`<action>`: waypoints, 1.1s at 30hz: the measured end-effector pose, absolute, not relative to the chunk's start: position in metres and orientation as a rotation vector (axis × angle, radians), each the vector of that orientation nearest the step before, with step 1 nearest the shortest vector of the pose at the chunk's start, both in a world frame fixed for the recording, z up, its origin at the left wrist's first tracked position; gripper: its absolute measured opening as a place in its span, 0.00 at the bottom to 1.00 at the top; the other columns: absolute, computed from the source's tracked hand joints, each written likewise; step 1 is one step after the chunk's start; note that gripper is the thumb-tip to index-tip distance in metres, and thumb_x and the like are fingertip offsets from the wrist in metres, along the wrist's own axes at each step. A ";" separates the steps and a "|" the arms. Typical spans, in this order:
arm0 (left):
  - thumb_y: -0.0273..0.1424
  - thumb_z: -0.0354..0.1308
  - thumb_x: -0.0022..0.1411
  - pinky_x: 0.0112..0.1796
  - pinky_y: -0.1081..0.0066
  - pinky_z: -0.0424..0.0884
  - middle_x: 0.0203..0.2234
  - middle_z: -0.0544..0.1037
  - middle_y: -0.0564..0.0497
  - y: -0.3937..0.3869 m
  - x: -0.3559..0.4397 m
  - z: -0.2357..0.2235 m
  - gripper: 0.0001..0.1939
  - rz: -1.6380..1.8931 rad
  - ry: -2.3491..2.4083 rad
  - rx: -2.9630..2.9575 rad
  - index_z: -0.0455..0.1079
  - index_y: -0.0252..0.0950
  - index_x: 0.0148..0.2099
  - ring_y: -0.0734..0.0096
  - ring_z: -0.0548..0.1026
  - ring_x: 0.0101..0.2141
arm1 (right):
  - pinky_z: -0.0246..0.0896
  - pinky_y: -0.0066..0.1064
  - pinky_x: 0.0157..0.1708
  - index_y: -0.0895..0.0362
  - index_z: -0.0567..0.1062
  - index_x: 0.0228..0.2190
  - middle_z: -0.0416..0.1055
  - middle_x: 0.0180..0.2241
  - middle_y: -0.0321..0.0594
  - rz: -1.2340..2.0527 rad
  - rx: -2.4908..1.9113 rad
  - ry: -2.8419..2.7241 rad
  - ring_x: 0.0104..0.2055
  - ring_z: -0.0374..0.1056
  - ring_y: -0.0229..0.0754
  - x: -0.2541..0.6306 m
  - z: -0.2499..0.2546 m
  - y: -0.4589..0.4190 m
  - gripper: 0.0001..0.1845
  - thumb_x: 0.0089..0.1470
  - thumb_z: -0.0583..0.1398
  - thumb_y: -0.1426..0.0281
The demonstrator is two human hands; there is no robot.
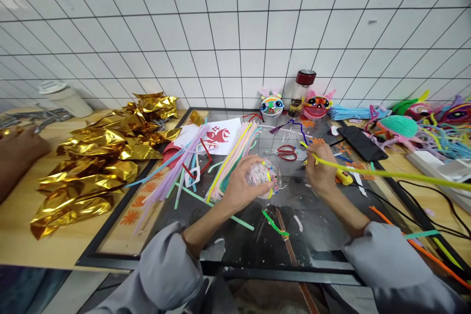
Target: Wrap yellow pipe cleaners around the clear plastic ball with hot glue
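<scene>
My left hand (245, 181) is closed around a rounded, clear-looking craft piece (264, 176) with pale pink filling and yellow strips, held just above the dark glass tabletop. To the right, my right hand (321, 169) is closed on a long yellow pipe cleaner (382, 172), which trails off toward the right edge. Beside that hand lies a yellow-handled tool (344, 176), partly hidden, probably with a cord. Red-handled scissors (287, 152) rest between my two hands. Close to my left hand is a bundle of pastel pipe cleaners (235, 157). A short green strip (275, 223) lies nearer to me.
Crumpled gold foil (110, 147) covers the left side, near another person's hand (25, 147). Decorated animal faces (271, 104) and a lidded glass bottle (300, 93) stand by the tiled wall. On the right are a black phone (362, 142), a power strip (441, 171) and black cables.
</scene>
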State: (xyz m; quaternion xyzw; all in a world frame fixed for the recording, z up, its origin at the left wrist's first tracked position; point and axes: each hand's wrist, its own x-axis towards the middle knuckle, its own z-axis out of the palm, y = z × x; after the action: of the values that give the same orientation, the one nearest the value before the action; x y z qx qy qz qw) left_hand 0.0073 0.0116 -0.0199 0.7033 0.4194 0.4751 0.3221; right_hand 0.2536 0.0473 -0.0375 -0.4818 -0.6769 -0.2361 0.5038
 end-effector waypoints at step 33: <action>0.33 0.70 0.51 0.57 0.53 0.67 0.53 0.72 0.39 0.008 0.003 -0.018 0.24 1.233 1.038 2.015 0.71 0.37 0.50 0.55 0.73 0.55 | 0.75 0.31 0.38 0.58 0.74 0.37 0.82 0.34 0.48 -0.359 -0.770 -1.820 0.36 0.79 0.43 0.189 0.001 -0.031 0.14 0.50 0.63 0.86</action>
State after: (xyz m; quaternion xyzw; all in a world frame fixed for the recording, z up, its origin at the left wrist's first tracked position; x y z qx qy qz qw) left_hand 0.0034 0.0077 -0.0184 0.7503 0.3866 0.4591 0.2771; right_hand 0.1892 -0.0312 0.0014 -0.3235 -0.7646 -0.1506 0.5367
